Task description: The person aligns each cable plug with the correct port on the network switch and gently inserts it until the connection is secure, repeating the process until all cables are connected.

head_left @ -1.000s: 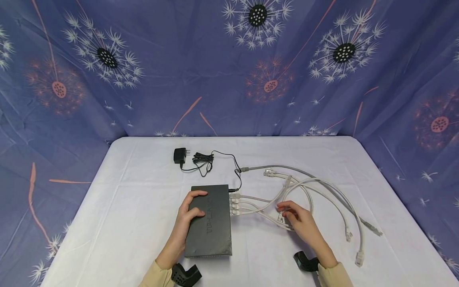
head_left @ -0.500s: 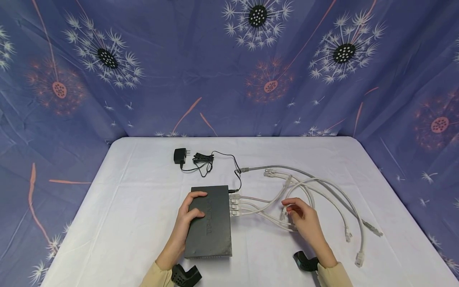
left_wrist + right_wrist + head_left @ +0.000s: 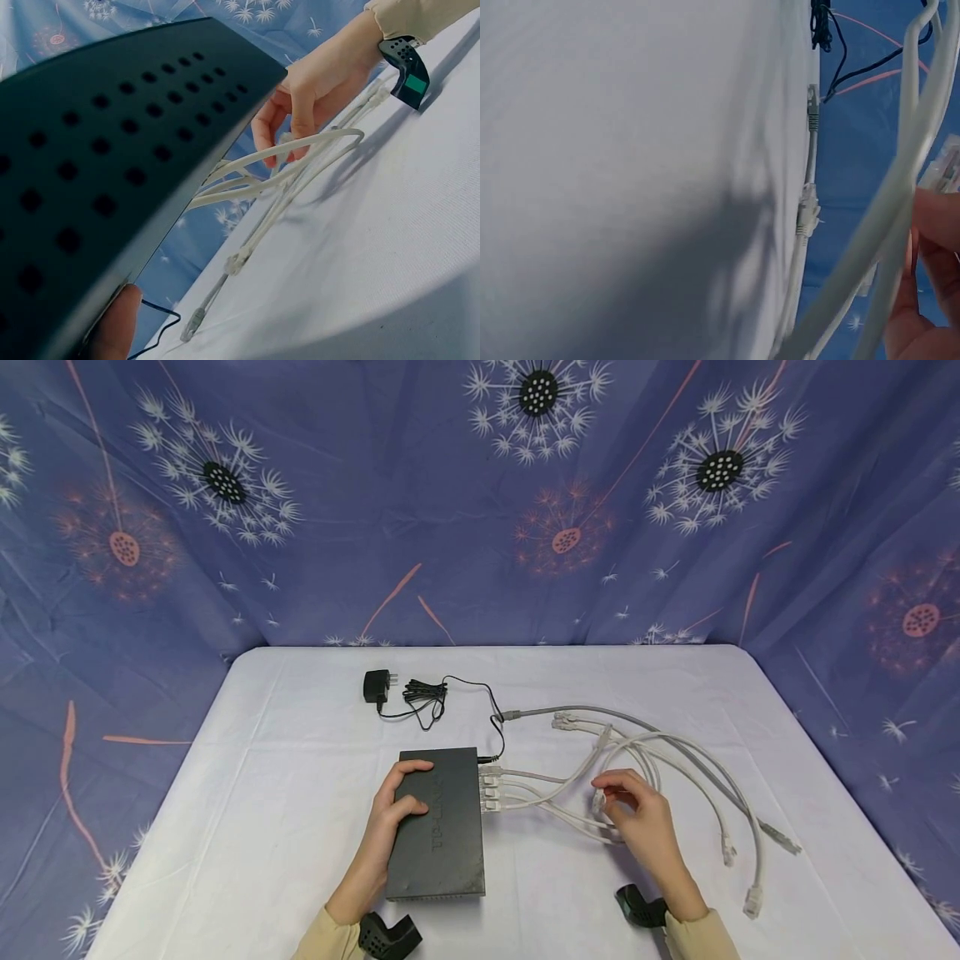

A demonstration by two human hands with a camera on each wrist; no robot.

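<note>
A dark TP-Link network switch [image 3: 453,852] is gripped along its left side by my left hand [image 3: 381,827], two of the digits lying over its top. White network cable plugs [image 3: 491,793] sit in a row at its right side, with a black power lead [image 3: 489,758] plugged in behind them. To the right of the switch, my right hand [image 3: 643,827] pinches the clear plug [image 3: 943,163] of a network cable between thumb and fingers. White cable loops [image 3: 900,195] cross in front of that hand in the right wrist view.
At the back lie a black power adapter [image 3: 377,686] and its bundled cord [image 3: 425,692]. A grey network cable [image 3: 592,709] curves rightward across the white table [image 3: 300,810]. Loose white cable ends [image 3: 752,900] lie at the right.
My right hand has shifted slightly right and a little up, drawing the pinched plug away from the switch. My left hand and the switch stay almost still.
</note>
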